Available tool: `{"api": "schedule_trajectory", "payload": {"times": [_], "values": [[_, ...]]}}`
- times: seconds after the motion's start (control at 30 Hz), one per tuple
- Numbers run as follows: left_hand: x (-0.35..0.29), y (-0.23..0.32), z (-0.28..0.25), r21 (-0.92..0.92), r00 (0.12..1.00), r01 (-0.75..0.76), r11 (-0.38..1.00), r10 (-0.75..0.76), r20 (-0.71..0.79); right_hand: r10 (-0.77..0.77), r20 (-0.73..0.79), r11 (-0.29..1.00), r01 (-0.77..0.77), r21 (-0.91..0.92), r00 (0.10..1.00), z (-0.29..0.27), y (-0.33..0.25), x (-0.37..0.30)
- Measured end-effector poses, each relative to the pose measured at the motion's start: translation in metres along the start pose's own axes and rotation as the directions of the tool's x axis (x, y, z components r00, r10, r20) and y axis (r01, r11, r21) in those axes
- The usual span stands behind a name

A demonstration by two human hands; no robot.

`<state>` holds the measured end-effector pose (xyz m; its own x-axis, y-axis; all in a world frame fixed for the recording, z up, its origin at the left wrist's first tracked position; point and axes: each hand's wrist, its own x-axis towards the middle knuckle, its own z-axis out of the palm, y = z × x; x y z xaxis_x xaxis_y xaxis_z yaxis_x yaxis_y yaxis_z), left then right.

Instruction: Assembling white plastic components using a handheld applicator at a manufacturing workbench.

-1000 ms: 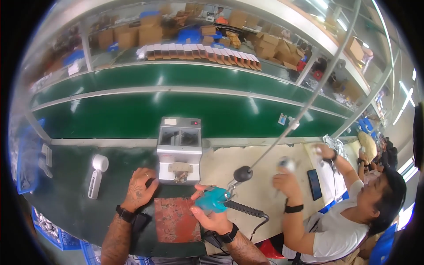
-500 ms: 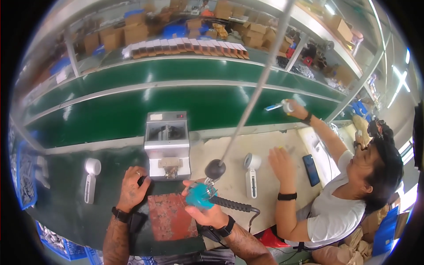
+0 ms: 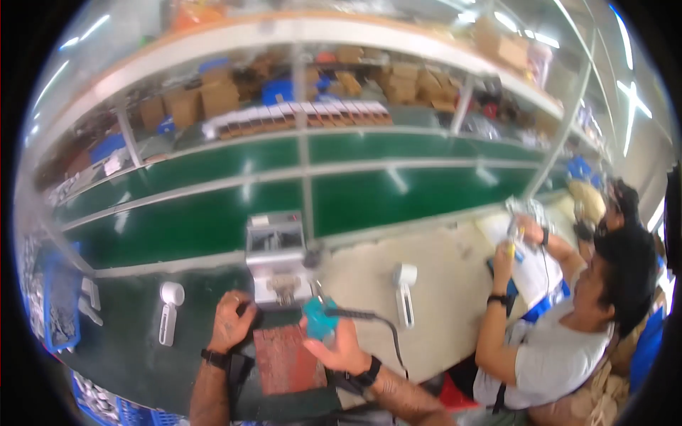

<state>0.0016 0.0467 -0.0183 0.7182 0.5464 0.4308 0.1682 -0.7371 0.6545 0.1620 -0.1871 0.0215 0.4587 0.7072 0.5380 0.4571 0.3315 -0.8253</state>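
Note:
My right hand (image 3: 344, 348) is closed round a teal electric screwdriver (image 3: 320, 319) with a black cable, held just in front of a grey screw feeder (image 3: 275, 259). Left of the feeder, my left hand (image 3: 231, 321) rests low over the dark green mat with its fingers curled. A small dark thing shows at its fingertips, too hidden to name. Below and between my hands lies a worn red pad (image 3: 288, 362). One white handheld fan (image 3: 168, 323) lies to the left of my left hand. Another white handheld fan (image 3: 405, 302) lies on the pale bench to the right.
A co-worker (image 3: 540, 341) at the right handles a small thing with both hands. A green conveyor (image 3: 419, 195) runs behind the bench, with a row of boxes (image 3: 305, 119) beyond. A blue basket (image 3: 62, 305) stands at the left. The vertical hanging line (image 3: 302, 149) drops to the feeder.
My view has tilted up and shifted. The screwdriver now stands closer to the feeder's front, and its hanging line looks upright. The co-worker's arm has drawn back from the conveyor, bringing both hands together.

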Motion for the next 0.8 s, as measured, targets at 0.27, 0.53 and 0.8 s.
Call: {"api": "schedule_trajectory", "payload": {"times": [0.27,0.53,0.8], "values": [[0.029,0.061,-0.003,-0.176,0.948,-0.045,0.983,-0.014,-0.317,0.209,0.006,0.964,-0.207,0.168,0.978,-0.021,-0.058,-0.007],[0.085,0.188,0.131,-0.141,0.904,-0.211,0.967,0.248,0.348,0.234,-0.141,0.967,-0.215,0.136,0.962,-0.043,-0.105,-0.054],[0.095,0.208,0.240,0.165,0.911,-0.270,0.949,0.196,0.363,0.448,-0.104,0.885,-0.423,0.196,0.888,-0.066,-0.130,-0.085]]}}
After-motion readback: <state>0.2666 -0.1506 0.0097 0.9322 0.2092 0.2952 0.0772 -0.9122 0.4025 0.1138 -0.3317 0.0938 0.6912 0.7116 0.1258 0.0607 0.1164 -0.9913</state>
